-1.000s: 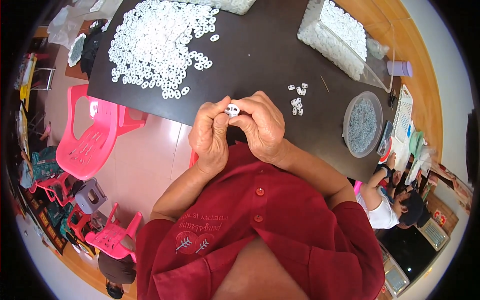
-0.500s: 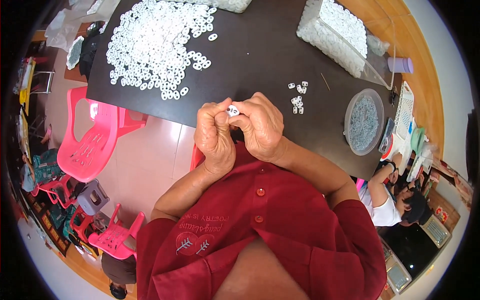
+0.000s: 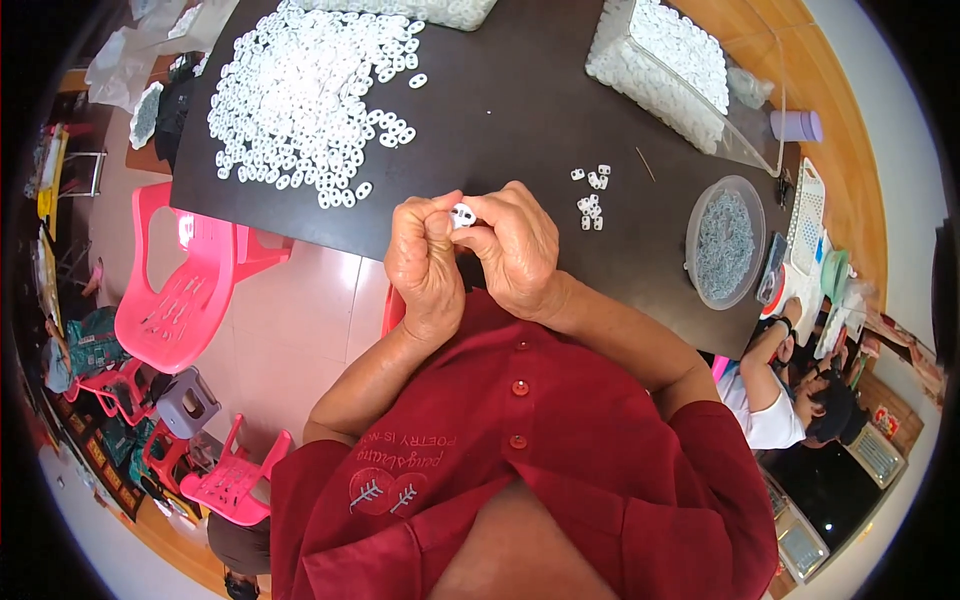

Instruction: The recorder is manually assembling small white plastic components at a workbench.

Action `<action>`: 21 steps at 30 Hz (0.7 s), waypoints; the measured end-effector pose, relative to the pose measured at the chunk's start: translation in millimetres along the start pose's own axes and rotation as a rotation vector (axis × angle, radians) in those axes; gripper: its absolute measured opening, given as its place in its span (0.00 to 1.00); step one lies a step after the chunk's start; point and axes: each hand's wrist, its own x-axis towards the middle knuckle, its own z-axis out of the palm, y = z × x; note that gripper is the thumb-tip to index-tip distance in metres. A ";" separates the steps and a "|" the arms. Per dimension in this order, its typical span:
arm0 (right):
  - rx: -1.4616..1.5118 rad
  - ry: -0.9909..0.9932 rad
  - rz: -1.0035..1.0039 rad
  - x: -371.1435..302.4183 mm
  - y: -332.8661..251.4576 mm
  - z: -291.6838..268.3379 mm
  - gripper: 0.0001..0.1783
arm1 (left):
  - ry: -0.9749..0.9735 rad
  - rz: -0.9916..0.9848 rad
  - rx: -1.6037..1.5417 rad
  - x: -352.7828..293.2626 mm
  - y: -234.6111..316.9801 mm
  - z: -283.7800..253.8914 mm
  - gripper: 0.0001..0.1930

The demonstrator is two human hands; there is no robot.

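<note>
Between both hands, just past the near edge of the dark table [image 3: 530,110], is a small white oval plastic piece [image 3: 462,214] with dark holes. The thumb and forefinger of my left hand [image 3: 428,262] pinch it from the left. My right hand [image 3: 518,250] grips its other side, fingers curled. Fingertips hide part of the piece. A wide heap of similar white oval pieces [image 3: 300,100] covers the table's left side. To the right of my hands lie several small white block-like pieces [image 3: 590,206], with a thin brown stick [image 3: 645,165] beyond them.
At the far right stands a clear bin [image 3: 660,90] full of white pieces. A round clear tub [image 3: 724,245] holds small grey metal parts. Another clear container [image 3: 440,10] is at the far edge. A pink chair [image 3: 185,290] stands left; a person in white [image 3: 760,405] sits right.
The white piece stays pinched between both hands, which have shifted slightly left. Its dark marks look a little different, as if turned slightly. The whole view has moved a little.
</note>
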 end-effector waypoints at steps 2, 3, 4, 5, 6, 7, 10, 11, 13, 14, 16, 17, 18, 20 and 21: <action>0.013 0.001 0.016 -0.4 -1.7 -0.4 0.13 | -0.003 0.046 0.032 2.3 2.3 -0.7 0.11; 0.026 0.001 0.032 -0.4 -2.0 -0.6 0.13 | -0.006 0.091 0.063 3.1 2.6 -0.9 0.11; 0.027 0.000 0.032 0.0 -2.9 -1.4 0.13 | -0.004 0.090 0.065 2.0 2.7 -1.5 0.11; 0.032 -0.008 0.024 0.6 -3.8 -2.6 0.14 | -0.009 0.098 0.059 0.5 2.1 -2.2 0.10; 0.037 -0.016 0.017 0.8 -4.4 -3.2 0.14 | -0.013 0.105 0.053 -0.6 1.6 -2.8 0.10; 0.036 -0.016 0.016 0.9 -4.3 -3.3 0.14 | -0.013 0.106 0.053 -0.7 0.9 -2.1 0.10; 0.044 -0.010 -0.003 1.1 -4.1 -3.5 0.14 | 0.010 0.142 0.034 -1.2 0.1 -0.6 0.10; 0.042 -0.006 -0.013 1.3 -4.2 -3.9 0.14 | 0.009 0.148 0.048 -1.8 0.4 -0.9 0.10; 0.039 -0.002 -0.022 1.9 -4.8 -4.1 0.14 | 0.008 0.153 0.063 -2.2 1.2 -1.6 0.10; 0.029 -0.003 -0.033 2.3 -5.0 -4.0 0.14 | 0.008 0.147 0.080 -1.9 1.9 -1.7 0.09; 0.018 -0.002 -0.045 2.5 -5.9 -3.9 0.14 | 0.007 0.144 0.097 -1.1 2.1 -1.6 0.09; 0.009 -0.009 -0.051 2.2 -6.6 -4.1 0.13 | 0.009 0.202 0.102 0.5 1.2 -0.9 0.07; -0.001 -0.015 -0.056 2.0 -7.4 -4.1 0.13 | 0.010 0.260 0.106 1.1 0.6 -0.6 0.06; -0.011 -0.018 -0.060 1.4 -9.1 -4.2 0.13 | 0.018 0.266 0.097 0.6 0.1 0.2 0.06; -0.020 -0.022 -0.061 1.0 -9.9 -4.0 0.13 | 0.026 0.269 0.090 0.1 0.2 0.4 0.06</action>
